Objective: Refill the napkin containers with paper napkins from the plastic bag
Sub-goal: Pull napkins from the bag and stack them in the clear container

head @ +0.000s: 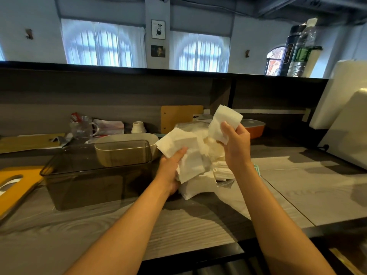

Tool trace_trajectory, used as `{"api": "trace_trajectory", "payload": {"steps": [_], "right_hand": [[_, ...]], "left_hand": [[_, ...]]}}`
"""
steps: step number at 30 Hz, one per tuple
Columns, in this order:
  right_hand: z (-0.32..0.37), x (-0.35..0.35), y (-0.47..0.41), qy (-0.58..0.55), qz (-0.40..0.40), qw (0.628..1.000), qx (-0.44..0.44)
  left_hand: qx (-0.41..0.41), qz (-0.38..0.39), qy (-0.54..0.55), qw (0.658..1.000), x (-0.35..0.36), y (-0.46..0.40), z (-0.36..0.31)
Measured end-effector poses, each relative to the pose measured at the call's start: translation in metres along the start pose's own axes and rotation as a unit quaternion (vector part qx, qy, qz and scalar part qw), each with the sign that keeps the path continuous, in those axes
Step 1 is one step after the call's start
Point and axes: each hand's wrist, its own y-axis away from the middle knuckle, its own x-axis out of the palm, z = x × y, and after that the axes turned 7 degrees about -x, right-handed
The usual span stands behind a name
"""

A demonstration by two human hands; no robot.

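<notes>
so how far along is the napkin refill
Early, it seems. The dark container and the beige container behind it both look empty. In hand: the left hand grips a napkin stack, the right hand another napkin bunch. More napkins remain in the plastic bag.

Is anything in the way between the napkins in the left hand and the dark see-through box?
Nothing visible is. The left hand grips a bunch of napkins just right of the dark see-through box. The box has no lid on it, and the gap between them looks free.
</notes>
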Motion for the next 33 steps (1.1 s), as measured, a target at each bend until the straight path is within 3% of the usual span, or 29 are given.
{"api": "trace_trajectory", "payload": {"steps": [3,7,9,13,20,27,33], "right_hand": [[-0.001,0.01,0.008,0.018,0.137,0.989,0.058],[-0.019,0.022,0.013,0.227,0.224,0.947,0.046],[-0.024,0.023,0.013,0.296,0.231,0.927,0.02],[-0.029,0.024,0.013,0.315,0.202,0.927,-0.017],[-0.024,0.021,0.013,0.284,0.116,0.949,-0.075],[-0.031,0.032,0.024,0.344,0.18,0.919,-0.071],[-0.024,0.034,0.033,0.351,0.268,0.897,-0.005]], "left_hand": [[0.022,-0.013,-0.004,1.0,0.0,0.0,0.0],[0.032,0.029,-0.014,0.999,0.003,0.006,-0.003],[0.044,0.006,-0.012,0.999,0.001,0.002,0.0],[0.081,-0.049,-0.056,0.994,0.003,0.0,0.003],[0.097,-0.028,-0.035,0.994,0.007,0.005,0.001],[0.108,-0.051,-0.05,0.992,0.011,0.007,0.002],[0.14,-0.06,-0.073,0.986,0.009,0.013,0.001]]}}
